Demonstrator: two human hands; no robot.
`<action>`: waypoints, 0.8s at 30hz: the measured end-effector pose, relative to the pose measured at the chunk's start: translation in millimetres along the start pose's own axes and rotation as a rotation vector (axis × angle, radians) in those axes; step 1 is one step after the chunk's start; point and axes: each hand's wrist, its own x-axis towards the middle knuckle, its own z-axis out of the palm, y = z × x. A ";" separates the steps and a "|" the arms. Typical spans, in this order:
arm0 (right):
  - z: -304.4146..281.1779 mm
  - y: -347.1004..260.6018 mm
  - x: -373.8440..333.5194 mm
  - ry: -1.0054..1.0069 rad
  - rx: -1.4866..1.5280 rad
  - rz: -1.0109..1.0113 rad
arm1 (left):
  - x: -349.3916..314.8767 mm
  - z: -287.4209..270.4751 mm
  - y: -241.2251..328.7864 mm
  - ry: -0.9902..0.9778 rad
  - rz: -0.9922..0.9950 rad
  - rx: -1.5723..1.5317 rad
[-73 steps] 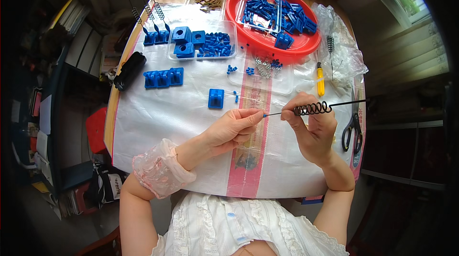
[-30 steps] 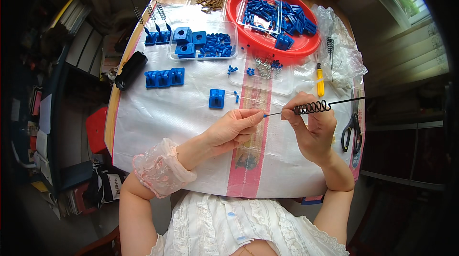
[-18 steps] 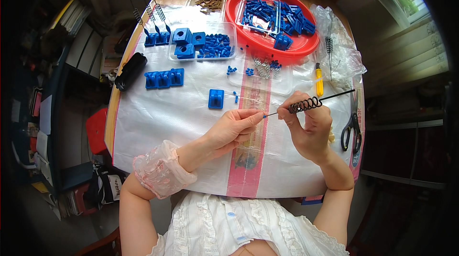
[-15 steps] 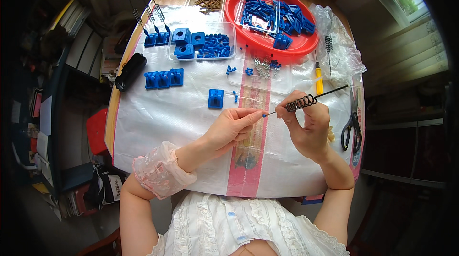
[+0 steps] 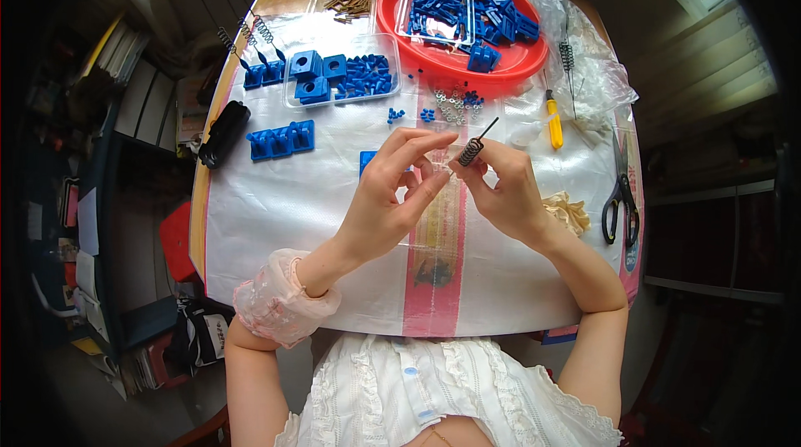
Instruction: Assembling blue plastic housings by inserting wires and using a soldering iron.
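- In the right hand (image 5: 505,188): a black spring rod (image 5: 471,151), pinched by the coil between thumb and fingers, straight end slanting up toward far right, over the middle of the worktop (image 5: 198,226).
- Left hand (image 5: 388,188) just left of the coil, thumb and forefinger parted, fingers bent; contact with the rod's near end hard to tell from here.
- Partly hidden behind the left hand: a blue block (image 5: 365,163).
- Farther left: a row of joined blue blocks (image 5: 281,140), near a black case (image 5: 225,134).
- Beyond these: a clear tray (image 5: 342,101) with blue blocks and pegs; at far left, upright spring wires (image 5: 264,30) on blue bases.
- At far right: a red basin (image 5: 527,56) full of blue pieces, beside crumpled clear plastic (image 5: 601,92).
- Right of the hands: a yellow-handled screwdriver (image 5: 554,123), black-handled scissors (image 5: 620,209) and a crumpled cream thing (image 5: 568,212).
- On the white sheet (image 5: 517,288) over the worktop: printed characters along the pink right margin, fainter print down the pink middle stripe.
- At lower left, off the worktop: a black bag (image 5: 190,330) with dark lettering on a white panel.
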 end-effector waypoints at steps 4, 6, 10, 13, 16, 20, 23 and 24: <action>0.2 -4.8 -1.0 0.004 0.003 0.017 | 7.0 -6.3 25.4 -0.047 0.041 0.047; -0.3 -5.2 -0.9 0.003 0.007 0.012 | 12.5 -7.0 33.6 -0.062 0.055 0.063; 0.3 -2.3 -0.9 0.017 -0.005 -0.016 | 29.4 -7.0 28.4 -0.122 0.162 0.096; 2.6 1.2 -0.4 0.045 0.003 -0.045 | 37.2 -2.7 24.4 -0.117 0.242 0.154; -3.3 -2.3 0.7 -0.010 0.031 0.022 | 42.7 0.2 23.0 -0.075 0.340 0.221; -43.5 -16.8 8.8 -0.181 0.066 0.209 | 44.2 3.3 22.0 -0.061 0.338 0.207; -92.2 -32.2 10.8 -0.202 -0.058 0.247 | 40.7 0.5 25.1 -0.064 0.349 0.242; -104.8 -37.7 11.2 -0.178 -0.121 0.215 | 38.6 -0.8 25.3 -0.055 0.347 0.242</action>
